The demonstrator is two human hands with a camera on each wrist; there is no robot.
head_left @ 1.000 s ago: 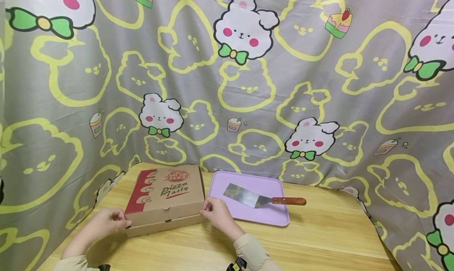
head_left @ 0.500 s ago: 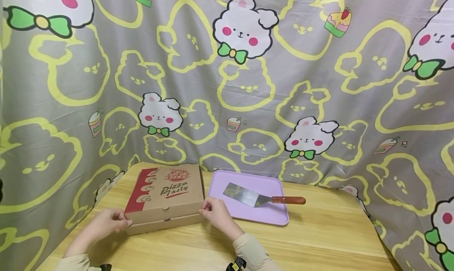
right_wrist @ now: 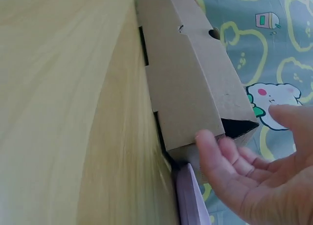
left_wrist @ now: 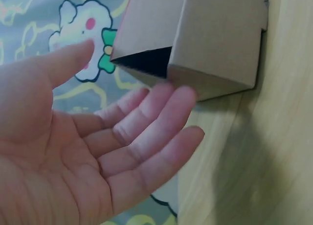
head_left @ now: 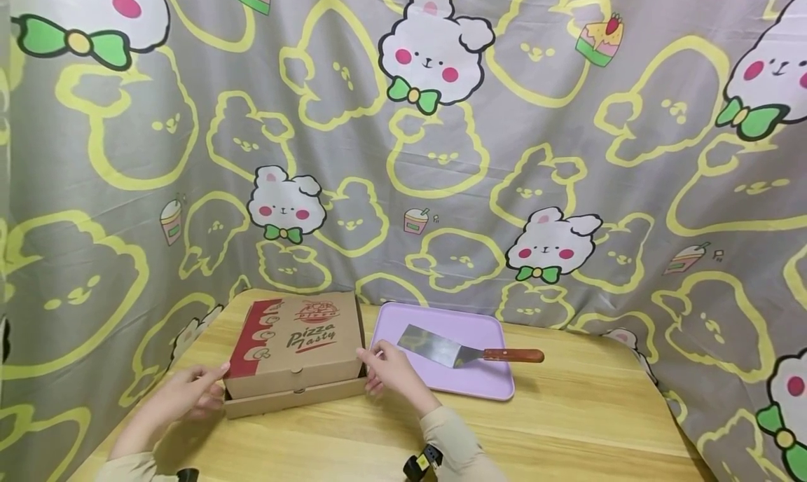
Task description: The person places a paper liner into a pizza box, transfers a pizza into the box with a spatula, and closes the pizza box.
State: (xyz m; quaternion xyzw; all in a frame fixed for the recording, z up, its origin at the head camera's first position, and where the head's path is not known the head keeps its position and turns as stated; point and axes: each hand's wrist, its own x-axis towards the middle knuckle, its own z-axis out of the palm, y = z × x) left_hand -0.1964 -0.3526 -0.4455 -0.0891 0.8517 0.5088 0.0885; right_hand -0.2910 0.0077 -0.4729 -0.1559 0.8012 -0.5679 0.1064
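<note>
A brown cardboard pizza box (head_left: pixel 315 359) with a red band and printed lettering lies on the left of the wooden table. Its lower front wall (head_left: pixel 302 400) stands out in front of the lid, and dark gaps show at the corners in both wrist views. My left hand (head_left: pixel 183 398) is at the front left corner, fingers spread and thumb raised, as the left wrist view (left_wrist: pixel 127 151) shows. At the front right corner is my right hand (head_left: pixel 392 371), its loosely bent fingers (right_wrist: pixel 210 151) close to the cardboard and its thumb apart from them.
Right of the box is a lilac tray (head_left: pixel 494 384), its left edge near my right hand. A metal turner (head_left: pixel 435 347) with a wooden handle lies across it, the handle jutting past the tray's right rim. A patterned grey curtain (head_left: pixel 353 153) hangs behind the table.
Both hands have loosened from their pinch at the box's front corners, and their fingers have spread. The lower front wall now sits further forward of the lid.
</note>
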